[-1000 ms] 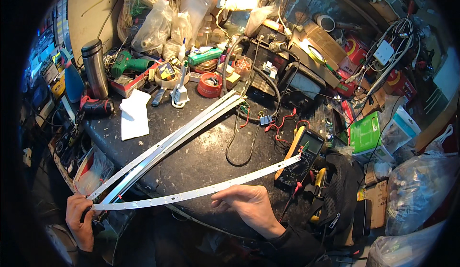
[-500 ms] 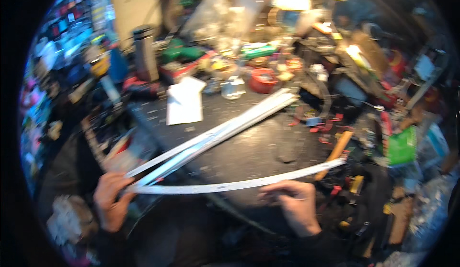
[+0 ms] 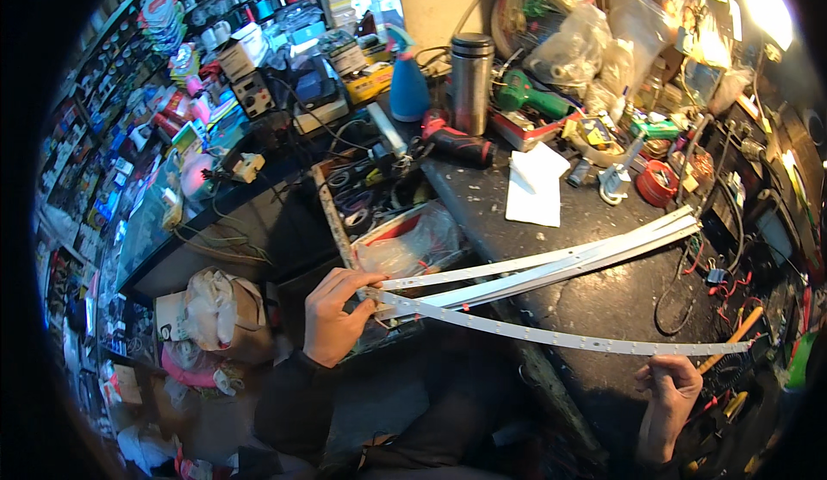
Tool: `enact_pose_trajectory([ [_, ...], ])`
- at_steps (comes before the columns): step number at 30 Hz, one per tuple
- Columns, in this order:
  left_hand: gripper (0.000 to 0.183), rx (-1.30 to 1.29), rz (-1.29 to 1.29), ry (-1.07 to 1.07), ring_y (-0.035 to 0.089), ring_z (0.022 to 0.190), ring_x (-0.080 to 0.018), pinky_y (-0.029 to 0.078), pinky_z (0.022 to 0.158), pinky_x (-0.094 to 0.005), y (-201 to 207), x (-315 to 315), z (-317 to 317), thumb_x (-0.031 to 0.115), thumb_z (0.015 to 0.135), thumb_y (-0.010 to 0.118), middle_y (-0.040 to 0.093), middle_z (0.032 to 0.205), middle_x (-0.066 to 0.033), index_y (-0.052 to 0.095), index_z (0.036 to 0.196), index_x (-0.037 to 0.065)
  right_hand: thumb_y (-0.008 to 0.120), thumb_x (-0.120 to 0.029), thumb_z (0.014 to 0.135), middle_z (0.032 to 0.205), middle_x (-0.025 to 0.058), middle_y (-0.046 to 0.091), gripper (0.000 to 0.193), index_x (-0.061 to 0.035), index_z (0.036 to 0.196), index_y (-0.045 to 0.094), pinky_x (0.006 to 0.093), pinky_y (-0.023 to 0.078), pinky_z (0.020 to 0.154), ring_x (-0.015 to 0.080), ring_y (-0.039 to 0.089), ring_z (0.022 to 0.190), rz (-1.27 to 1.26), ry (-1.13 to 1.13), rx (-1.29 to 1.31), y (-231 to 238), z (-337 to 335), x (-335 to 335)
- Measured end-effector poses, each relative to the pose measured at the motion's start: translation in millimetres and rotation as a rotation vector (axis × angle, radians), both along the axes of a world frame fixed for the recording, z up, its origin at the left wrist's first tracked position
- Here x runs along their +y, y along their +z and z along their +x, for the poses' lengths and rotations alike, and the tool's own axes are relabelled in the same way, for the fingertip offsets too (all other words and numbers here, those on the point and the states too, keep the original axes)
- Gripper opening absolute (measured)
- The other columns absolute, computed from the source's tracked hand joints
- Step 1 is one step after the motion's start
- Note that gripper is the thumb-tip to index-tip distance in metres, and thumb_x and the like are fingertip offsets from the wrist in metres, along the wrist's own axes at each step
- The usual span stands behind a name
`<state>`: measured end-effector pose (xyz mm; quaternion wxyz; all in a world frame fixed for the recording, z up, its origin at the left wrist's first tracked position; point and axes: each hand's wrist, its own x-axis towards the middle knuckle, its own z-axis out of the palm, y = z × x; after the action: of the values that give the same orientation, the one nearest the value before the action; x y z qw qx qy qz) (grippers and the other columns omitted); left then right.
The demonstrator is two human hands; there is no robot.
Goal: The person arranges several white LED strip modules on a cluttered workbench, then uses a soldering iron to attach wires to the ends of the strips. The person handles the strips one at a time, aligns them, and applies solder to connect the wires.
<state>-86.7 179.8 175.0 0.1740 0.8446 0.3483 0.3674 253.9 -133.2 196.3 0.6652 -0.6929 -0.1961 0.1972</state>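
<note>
A long thin white strip (image 3: 560, 336) with small dots along it stretches across the front of the dark workbench (image 3: 603, 299). My left hand (image 3: 336, 316) grips its left end, which juts past the bench's left edge. My right hand (image 3: 668, 398) sits at the lower right, just under the strip's right end, fingers curled; whether it grips the strip is unclear. Two more white strips (image 3: 560, 264) lie side by side on the bench, running up to the right, their left ends beside my left hand.
A steel flask (image 3: 472, 82), blue spray bottle (image 3: 407, 84), red and black tool (image 3: 452, 144), white paper (image 3: 536, 185), red tape roll (image 3: 658, 183) and cables crowd the bench's back. An open box of tape rolls (image 3: 370, 208) stands left of the bench. Packed shelves fill the far left.
The view has swung left, bringing the shelves and floor into sight. My left hand still holds the strip's end; my right hand has slid out toward the strip's right end.
</note>
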Motion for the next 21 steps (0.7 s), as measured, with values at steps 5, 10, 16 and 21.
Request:
enact_pose_trajectory([
  [5, 0.037, -0.039, -0.030, 0.005, 0.073, 0.099, -0.0267, 0.058, 0.088, -0.0356, -4.7, 1.2, -4.1, -0.008, 0.079, 0.082, 0.079, 0.104, -0.0088, 0.080, 0.114, 0.005, 0.070, -0.002, 0.102, 0.099, 0.0075, 0.072, 0.021, 0.0026, 0.122, 0.072, 0.0252, 0.053, 0.059, 0.0128, 0.068, 0.070, 0.079, 0.005, -0.021, -10.0, 9.4, -3.3],
  [10, 0.033, -0.089, -0.102, 0.015, 0.075, 0.098, -0.0236, 0.058, 0.087, -0.0338, -3.2, 0.3, -7.4, -0.009, 0.082, 0.082, 0.079, 0.105, -0.0091, 0.080, 0.113, 0.003, 0.067, -0.001, 0.103, 0.100, 0.0076, 0.072, 0.031, 0.0027, 0.133, 0.069, 0.0233, 0.053, 0.057, 0.0118, 0.067, 0.067, 0.048, -0.045, -0.085, -17.4, 14.4, -4.7],
  [16, 0.030, -0.164, -0.195, 0.028, 0.076, 0.101, -0.0205, 0.060, 0.085, -0.0322, 6.7, -1.3, -11.0, -0.011, 0.085, 0.079, 0.079, 0.108, -0.0090, 0.080, 0.112, 0.003, 0.068, -0.003, 0.104, 0.100, 0.0066, 0.072, 0.027, 0.0022, 0.131, 0.071, 0.0221, 0.051, 0.057, 0.0109, 0.067, 0.071, 0.031, -0.080, -0.180, -22.0, 16.7, -7.7],
  [21, 0.026, -0.279, -0.103, 0.031, 0.077, 0.107, -0.0214, 0.061, 0.091, -0.0310, 7.5, 2.4, -8.8, -0.016, 0.089, 0.073, 0.078, 0.113, -0.0107, 0.079, 0.107, 0.001, 0.068, -0.005, 0.106, 0.100, 0.0062, 0.072, 0.024, 0.0012, 0.129, 0.072, 0.0225, 0.051, 0.059, 0.0104, 0.068, 0.076, 0.017, -0.085, -0.262, -21.8, 13.2, -4.7],
])
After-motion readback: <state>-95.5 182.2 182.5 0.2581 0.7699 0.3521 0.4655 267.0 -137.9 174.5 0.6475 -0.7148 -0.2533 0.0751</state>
